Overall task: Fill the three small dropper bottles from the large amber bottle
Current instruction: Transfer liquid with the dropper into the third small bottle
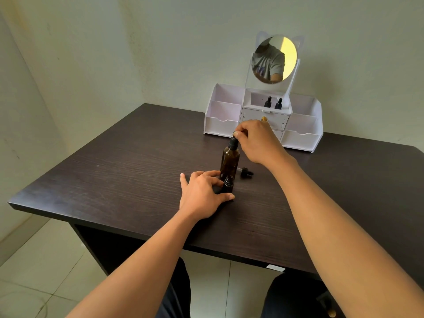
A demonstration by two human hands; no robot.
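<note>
The large amber bottle (pixel 230 162) stands upright mid-table. My right hand (pixel 257 141) pinches the black dropper bulb (pixel 234 141) on its neck. Just in front of it stands a small dark dropper bottle (pixel 228 185) with its top off. My left hand (pixel 203 195) steadies this small bottle at its base, thumb and fingers around it. A loose black dropper cap (pixel 246 172) with its glass tube lies on the table to the right of the amber bottle. Two more small dropper bottles (pixel 273 103) stand capped in the white organizer's middle compartment.
A white desk organizer (pixel 224 125) with drawers, side bins and a round mirror (pixel 274 59) stands at the back of the dark wooden table (pixel 114 180). Walls close in behind and at the left. The table's front edge runs near my knees.
</note>
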